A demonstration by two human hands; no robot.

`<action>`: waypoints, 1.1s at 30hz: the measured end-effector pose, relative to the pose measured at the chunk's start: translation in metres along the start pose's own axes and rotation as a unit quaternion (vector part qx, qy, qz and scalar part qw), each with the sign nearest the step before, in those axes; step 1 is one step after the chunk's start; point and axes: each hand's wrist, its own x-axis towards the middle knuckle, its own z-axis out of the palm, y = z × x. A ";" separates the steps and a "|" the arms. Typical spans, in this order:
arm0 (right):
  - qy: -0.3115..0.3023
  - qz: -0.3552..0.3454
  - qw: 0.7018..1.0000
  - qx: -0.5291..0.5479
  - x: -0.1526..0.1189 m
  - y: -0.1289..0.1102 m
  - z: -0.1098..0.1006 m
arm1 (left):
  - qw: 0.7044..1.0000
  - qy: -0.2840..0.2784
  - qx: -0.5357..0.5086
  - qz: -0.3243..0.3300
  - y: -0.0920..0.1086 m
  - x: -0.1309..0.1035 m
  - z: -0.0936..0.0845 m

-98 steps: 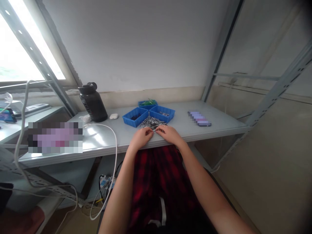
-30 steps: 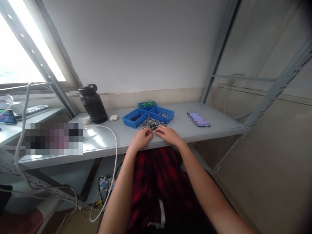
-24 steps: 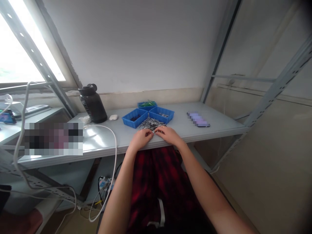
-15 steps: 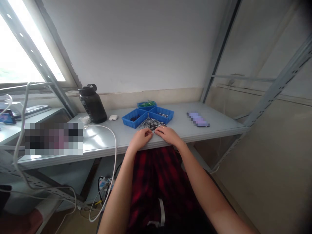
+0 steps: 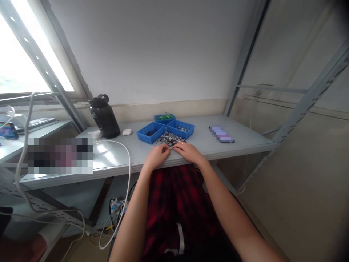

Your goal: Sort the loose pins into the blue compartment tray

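Both hands meet at the table's front edge, just before a loose pile of thin silvery metal rods (image 5: 169,137). My left hand (image 5: 158,155) is closed, its thumb and fingertips pinched together. Opposite it, my right hand (image 5: 188,150) is pinched as well, with its fingertips close to those of the left. A small thin metal piece (image 5: 171,147) seems to lie between the two pinches; its exact kind is too small to make out. Behind the pile stand a blue bin (image 5: 143,136) with dark small parts and another blue bin (image 5: 188,133) with silvery pieces.
A third blue bin (image 5: 160,121) holding green pieces stands at the back. To the left are a dark bottle (image 5: 106,118), a white earbud case (image 5: 127,132) and a white cable (image 5: 128,163). A phone (image 5: 222,134) lies on the right. Metal shelf posts (image 5: 245,62) flank the tabletop.
Almost nothing differs. Both hands keep their pinch at the same place, with only a slight shift of the fingertips and of the camera.
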 end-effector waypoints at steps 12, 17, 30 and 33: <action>0.014 0.011 0.999 0.027 -0.002 -0.003 -0.003 | 0.999 -0.021 0.023 0.017 0.001 0.000 0.000; 0.016 0.012 1.000 0.019 -0.002 -0.004 -0.003 | 1.000 -0.015 0.017 0.015 0.000 0.001 0.000; 0.010 0.021 1.000 0.003 -0.001 -0.002 -0.002 | 0.999 -0.022 0.026 0.014 0.003 -0.001 -0.002; 0.011 0.022 1.000 0.003 -0.001 -0.003 -0.002 | 1.000 -0.019 0.016 0.010 0.003 0.000 -0.002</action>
